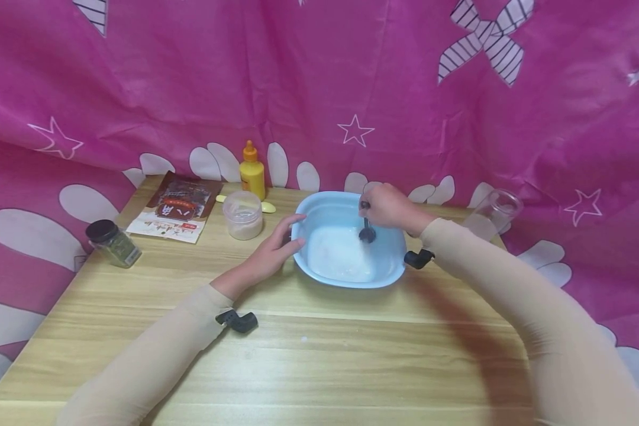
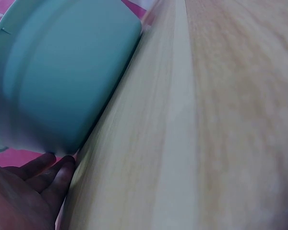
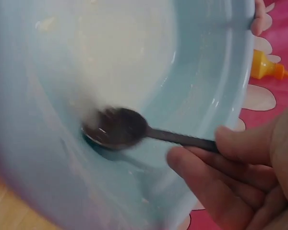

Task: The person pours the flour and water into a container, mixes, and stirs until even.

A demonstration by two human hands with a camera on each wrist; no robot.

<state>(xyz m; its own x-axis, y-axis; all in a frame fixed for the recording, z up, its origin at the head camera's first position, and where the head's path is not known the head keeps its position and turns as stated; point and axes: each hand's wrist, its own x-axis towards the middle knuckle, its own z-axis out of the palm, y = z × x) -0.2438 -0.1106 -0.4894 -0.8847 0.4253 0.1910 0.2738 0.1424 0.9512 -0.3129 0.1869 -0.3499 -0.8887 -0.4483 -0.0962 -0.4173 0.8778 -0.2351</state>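
Observation:
A light blue plastic basin (image 1: 351,283) stands on the wooden table with a layer of whitish liquid (image 1: 338,251) inside. My left hand (image 1: 277,245) holds its left side, thumb over the rim. In the left wrist view the fingers (image 2: 47,178) of that hand reach the basin's outer wall low down. Between thumb and fingers my right hand (image 3: 245,177) pinches the handle of a small dark spoon (image 3: 122,128). The spoon's bowl is inside the basin, near the wall at the liquid's edge, with a pale blur beside it.
Left of the basin are a clear tub (image 1: 243,219) of pale powder, a yellow spoon (image 1: 268,207), a yellow bottle (image 1: 252,174), a brown-and-white packet (image 1: 176,207) and a dark-lidded jar (image 1: 114,244). A clear glass jar (image 1: 492,214) stands at the right. Behind hangs a pink curtain (image 1: 309,77).

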